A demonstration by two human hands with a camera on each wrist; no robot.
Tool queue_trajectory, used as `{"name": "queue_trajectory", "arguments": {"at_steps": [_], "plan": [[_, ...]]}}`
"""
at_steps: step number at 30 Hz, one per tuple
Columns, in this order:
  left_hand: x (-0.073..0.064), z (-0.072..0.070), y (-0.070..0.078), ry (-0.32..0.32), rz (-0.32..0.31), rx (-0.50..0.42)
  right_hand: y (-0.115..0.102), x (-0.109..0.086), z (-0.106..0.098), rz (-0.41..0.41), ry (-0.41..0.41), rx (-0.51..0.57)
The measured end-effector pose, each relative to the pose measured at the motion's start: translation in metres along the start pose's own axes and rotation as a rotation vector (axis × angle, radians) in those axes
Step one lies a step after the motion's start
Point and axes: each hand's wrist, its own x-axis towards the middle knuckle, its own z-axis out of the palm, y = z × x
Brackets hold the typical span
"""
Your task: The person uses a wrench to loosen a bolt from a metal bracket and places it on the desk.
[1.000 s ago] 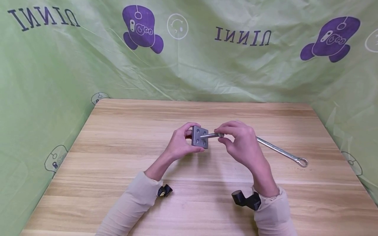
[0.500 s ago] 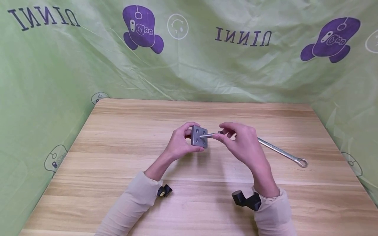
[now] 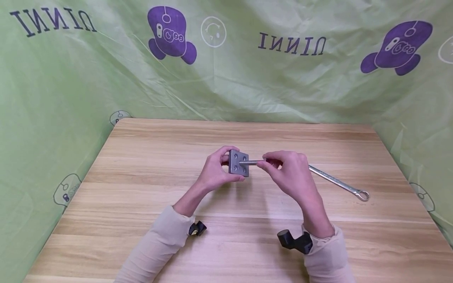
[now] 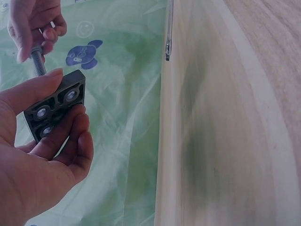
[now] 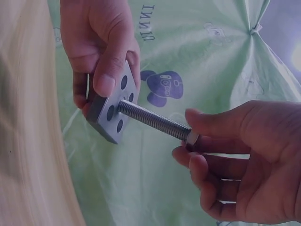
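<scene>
Now right hand (image 3: 290,173) fingers re-pinched on head of long threaded steel bolt (image 5: 153,120) after regrip; left hand (image 3: 216,173) grips grey square four-hole metal plate (image 3: 238,163), unmoved above surface (image 3: 141,196). Bolt seated in plate hole, turning ongoing.

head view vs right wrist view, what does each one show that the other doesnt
Only the head view shows the wrench lying on the table behind the right hand, plus both sleeves and the wrist mounts.

Only the right wrist view shows the bolt's thread close up, entering one of the four holes in the plate, and the fingertips pinching the bolt's head end.

Both show the left hand gripping the plate, the right hand pinching the bolt, and the green printed backdrop.
</scene>
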Motion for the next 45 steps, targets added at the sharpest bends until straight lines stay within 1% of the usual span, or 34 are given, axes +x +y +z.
{"name": "queue_trajectory", "arguments": {"at_steps": [4, 7, 13, 19, 25, 28, 33, 37, 41, 45], "plan": [[0.0, 0.0, 0.001, -0.006, -0.012, -0.029, 0.005, -0.001, 0.0, -0.073, 0.072, 0.011], [0.001, 0.0, 0.002, -0.009, -0.014, -0.035, 0.008, 0.0, 0.001, -0.083, 0.089, 0.019], [0.005, -0.004, 0.001, 0.011, -0.03, -0.036, 0.016, 0.003, -0.003, -0.068, 0.104, 0.043], [0.008, -0.01, -0.003, 0.033, -0.089, -0.049, 0.033, 0.01, 0.001, -0.006, 0.123, 0.031], [0.011, -0.015, -0.012, 0.049, -0.157, -0.013, 0.052, 0.019, 0.017, 0.076, 0.081, 0.051], [0.013, -0.016, -0.017, 0.052, -0.179, -0.013, 0.061, 0.022, 0.025, 0.114, 0.054, 0.064], [0.016, -0.017, -0.026, 0.05, -0.204, -0.022, 0.072, 0.025, 0.036, 0.15, 0.032, 0.077], [0.019, -0.016, -0.03, 0.049, -0.233, -0.008, 0.077, 0.028, 0.044, 0.177, 0.011, 0.09], [0.026, -0.016, -0.032, 0.035, -0.268, 0.022, 0.082, 0.03, 0.052, 0.215, -0.024, 0.09], [0.035, -0.017, -0.036, 0.008, -0.295, 0.046, 0.086, 0.03, 0.056, 0.243, -0.063, 0.074]]}}
